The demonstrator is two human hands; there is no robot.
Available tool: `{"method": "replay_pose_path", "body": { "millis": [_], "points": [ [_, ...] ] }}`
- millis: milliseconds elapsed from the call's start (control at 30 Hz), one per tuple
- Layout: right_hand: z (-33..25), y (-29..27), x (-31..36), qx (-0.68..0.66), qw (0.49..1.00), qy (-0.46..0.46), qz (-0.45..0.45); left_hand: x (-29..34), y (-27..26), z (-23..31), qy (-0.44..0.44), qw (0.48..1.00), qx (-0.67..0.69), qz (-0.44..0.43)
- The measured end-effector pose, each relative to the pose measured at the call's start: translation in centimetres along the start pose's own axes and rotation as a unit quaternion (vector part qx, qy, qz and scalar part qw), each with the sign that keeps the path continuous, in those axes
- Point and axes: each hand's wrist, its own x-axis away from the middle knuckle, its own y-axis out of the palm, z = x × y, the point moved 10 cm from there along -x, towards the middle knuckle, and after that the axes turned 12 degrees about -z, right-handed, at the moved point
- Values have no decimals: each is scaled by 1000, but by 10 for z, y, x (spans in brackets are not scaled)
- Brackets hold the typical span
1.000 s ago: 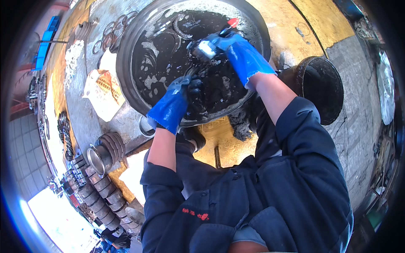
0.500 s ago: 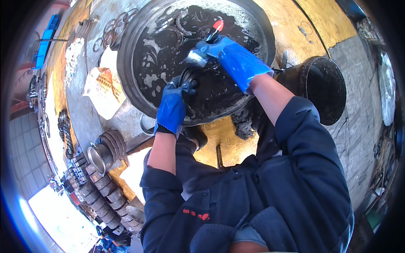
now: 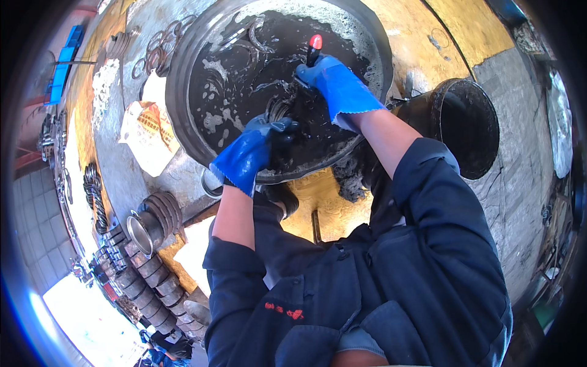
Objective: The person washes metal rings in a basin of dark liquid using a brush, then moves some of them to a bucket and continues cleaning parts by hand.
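Note:
My left hand, in a blue rubber glove, is closed round a small stack of dark curved metal pieces. It holds them low at the near side of a wide round black tub of dark, foamy liquid. My right hand, gloved alike, grips a brush by its black, red-tipped handle, beyond and to the right of the stack. The brush's bristles are hidden behind the hand or in the liquid. More curved metal pieces lie in the tub's far left part.
A dark bucket lies tipped at the right. On the left are a printed white bag, loose metal rings, a row of rings round a metal cylinder and stacked curved metal parts.
My right hand with the brush has drawn away from the stack, slightly right, and its white bristles no longer show. My left hand has tilted over to the right with the curved pieces.

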Motion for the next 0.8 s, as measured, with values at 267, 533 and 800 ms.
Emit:
{"method": "replay_pose_path", "body": {
  "millis": [267,533,800],
  "points": [
    [26,-75,-19,-117,977,-60,169,-20,26,47,276,958,-48,-51],
    [32,-27,-40,-142,988,-51,-40,-10,29,47,236,967,-78,-63],
    [-45,55,1,-181,942,-230,-164,25,-21,29,221,970,-82,66]
  ]
}}
